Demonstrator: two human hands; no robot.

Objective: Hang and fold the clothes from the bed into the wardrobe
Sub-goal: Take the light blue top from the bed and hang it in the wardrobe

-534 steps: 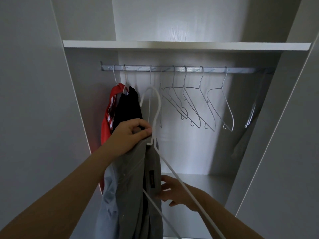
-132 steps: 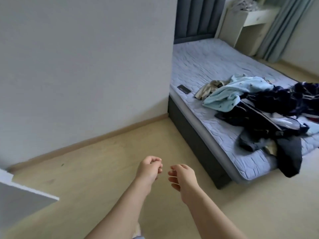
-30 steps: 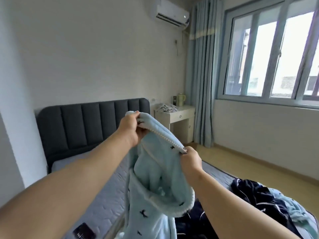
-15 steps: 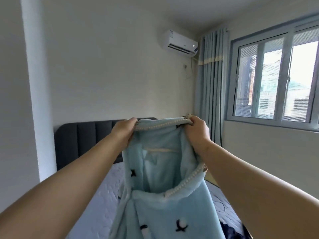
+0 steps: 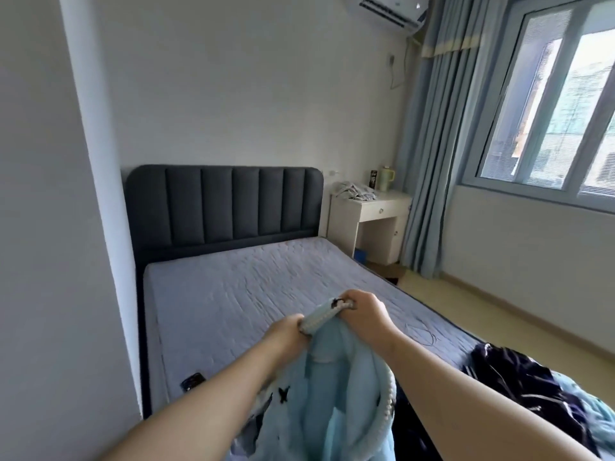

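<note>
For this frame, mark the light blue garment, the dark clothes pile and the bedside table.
light blue garment (image 5: 346,404), head view, on its fleecy inside below the collar.
dark clothes pile (image 5: 519,380), head view, on the striped dark fabric.
bedside table (image 5: 382,209), head view, on its drawer front.

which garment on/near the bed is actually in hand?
The light blue fleece garment: the left hand and right hand both grip its trimmed top edge. The dark striped clothes lie untouched on the mattress to the right.
</note>
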